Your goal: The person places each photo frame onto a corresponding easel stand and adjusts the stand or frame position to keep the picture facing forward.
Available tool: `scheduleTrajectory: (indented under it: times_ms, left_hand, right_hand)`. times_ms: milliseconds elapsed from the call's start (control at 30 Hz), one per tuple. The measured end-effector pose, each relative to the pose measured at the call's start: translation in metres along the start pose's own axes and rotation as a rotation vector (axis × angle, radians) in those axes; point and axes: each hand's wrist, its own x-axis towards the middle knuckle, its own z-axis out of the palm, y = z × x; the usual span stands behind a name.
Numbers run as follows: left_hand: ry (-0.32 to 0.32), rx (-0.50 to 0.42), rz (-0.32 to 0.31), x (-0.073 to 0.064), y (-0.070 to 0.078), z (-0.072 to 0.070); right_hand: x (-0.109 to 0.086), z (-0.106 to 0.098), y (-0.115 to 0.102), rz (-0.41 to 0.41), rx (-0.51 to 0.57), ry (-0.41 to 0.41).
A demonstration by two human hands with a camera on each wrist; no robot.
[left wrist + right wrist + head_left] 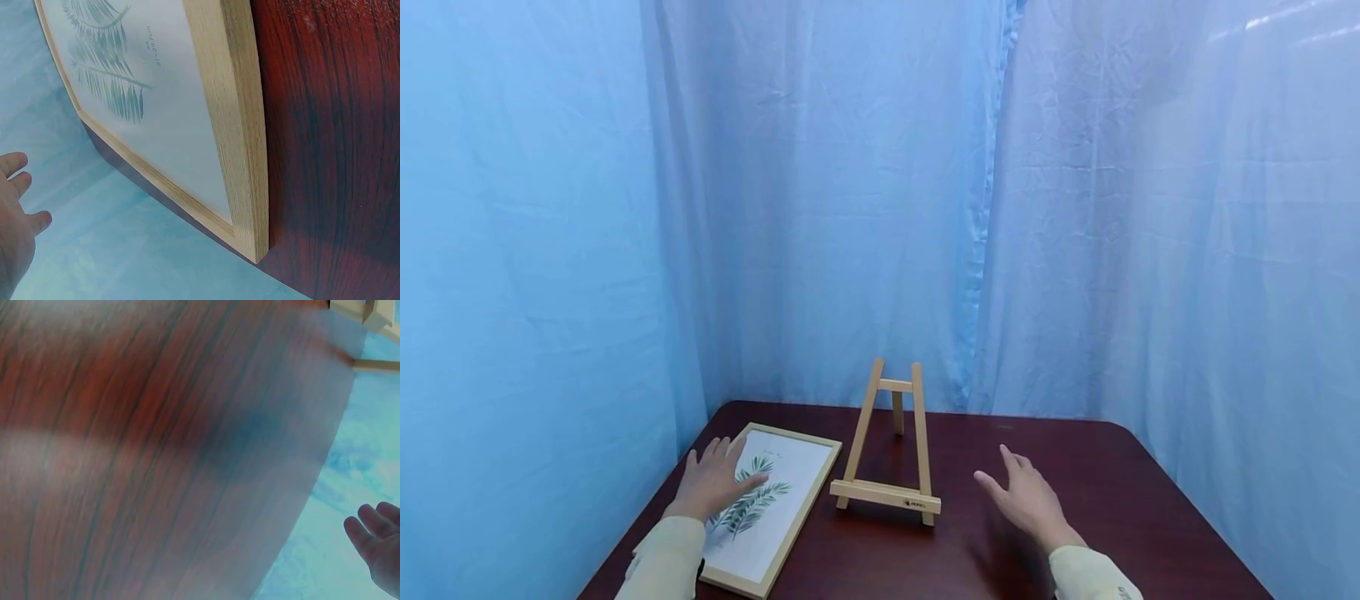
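A picture frame [801, 529] with a pale wooden border and a green palm-leaf print lies flat on the left side of the table. My left hand [711, 483] hovers over its left part, fingers spread and holding nothing. In the left wrist view that hand [15, 219] appears at the left edge, apart from the frame [244, 125]. At the middle of the table stands a small wooden tabletop easel [886, 493], its ledge bare. To the right of the easel, my right hand [1026, 500] is held above the tabletop with fingers extended and nothing in them.
The dark reddish-brown wooden table [970, 450] has rounded far corners. Light blue curtains [865, 208] hang around its back and sides. Part of the easel [375, 315] shows at the top right of the right wrist view.
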Motion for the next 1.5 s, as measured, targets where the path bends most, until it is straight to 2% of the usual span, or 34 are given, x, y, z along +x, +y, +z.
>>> scheduleTrajectory:
  times_ms: [433, 867, 1233, 1500]
  left_hand:
    - [0.009, -0.026, -0.027, -0.001, -0.006, 0.002]
    - [0.027, -0.097, -0.07, -0.001, -0.011, 0.004]
    - [-0.025, -0.138, -0.116, -0.001, -0.014, 0.0]
    - [-0.029, -0.164, -0.126, -0.003, -0.016, -0.004]
  right_hand:
    - [-0.004, 0.01, -0.023, 0.014, 0.086, 0.006]
    - [-0.005, 0.019, -0.045, 0.008, 0.209, 0.047]
    - [-0.005, 0.03, -0.071, -0.022, 0.291, 0.102]
    - [-0.006, 0.037, -0.085, 0.025, 0.384, 0.104]
